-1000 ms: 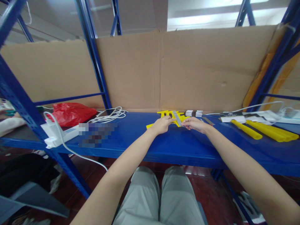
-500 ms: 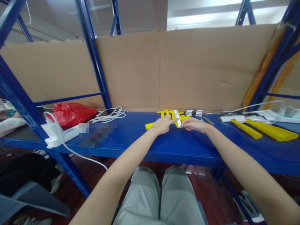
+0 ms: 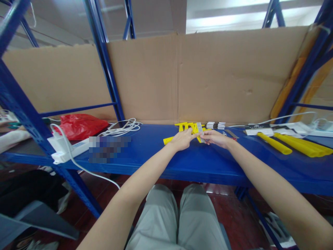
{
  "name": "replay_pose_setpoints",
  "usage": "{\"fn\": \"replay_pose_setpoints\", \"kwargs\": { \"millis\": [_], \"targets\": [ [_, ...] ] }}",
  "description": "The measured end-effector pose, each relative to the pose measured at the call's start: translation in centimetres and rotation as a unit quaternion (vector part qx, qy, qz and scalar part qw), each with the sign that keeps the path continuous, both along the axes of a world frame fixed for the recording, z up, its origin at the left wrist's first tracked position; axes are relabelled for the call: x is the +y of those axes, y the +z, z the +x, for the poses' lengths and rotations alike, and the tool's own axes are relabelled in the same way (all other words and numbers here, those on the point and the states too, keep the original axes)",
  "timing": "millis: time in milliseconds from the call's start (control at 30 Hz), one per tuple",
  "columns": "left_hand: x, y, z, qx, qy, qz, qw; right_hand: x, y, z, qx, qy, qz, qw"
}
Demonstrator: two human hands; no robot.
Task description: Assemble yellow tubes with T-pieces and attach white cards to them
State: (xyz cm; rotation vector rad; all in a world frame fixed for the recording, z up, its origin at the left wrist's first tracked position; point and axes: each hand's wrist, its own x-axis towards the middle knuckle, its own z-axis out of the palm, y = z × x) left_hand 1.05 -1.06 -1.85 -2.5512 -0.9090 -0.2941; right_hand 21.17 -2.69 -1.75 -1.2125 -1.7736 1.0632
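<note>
My left hand (image 3: 182,139) is closed over a yellow tool handle (image 3: 168,140), whose end sticks out left of my wrist. Its index finger reaches right, against a flat pale plate (image 3: 199,128) lying crosswise, apparently at the tool's head. On the plate's near end, my right hand (image 3: 215,138) pinches with thumb and fingers. Behind my left hand lie several yellow plastic pieces (image 3: 183,126), partly covered by my fingers. The join between plate and handle is hidden. Both hands rest low over the blue shelf top (image 3: 151,147).
A stack of small white-and-black packs (image 3: 215,125) stands behind my right hand. Yellow tubes (image 3: 275,143) lie at right. At left are a red bag (image 3: 80,125), coiled white cable (image 3: 122,127) and a power strip (image 3: 80,147). Cardboard (image 3: 221,76) walls the back.
The plate has turned slightly and shifted right, and now looks greyer. My right fingers have closed further round its near end; my left hand has moved slightly right.
</note>
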Motion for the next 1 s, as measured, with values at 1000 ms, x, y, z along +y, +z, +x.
{"fn": "replay_pose_setpoints", "kwargs": {
  "millis": [1000],
  "targets": [
    [-0.1,-0.1,-0.2,0.008,-0.001,-0.010,1.000,0.4,-0.3,0.5,-0.024,-0.021,0.029,0.999]
  ]
}}
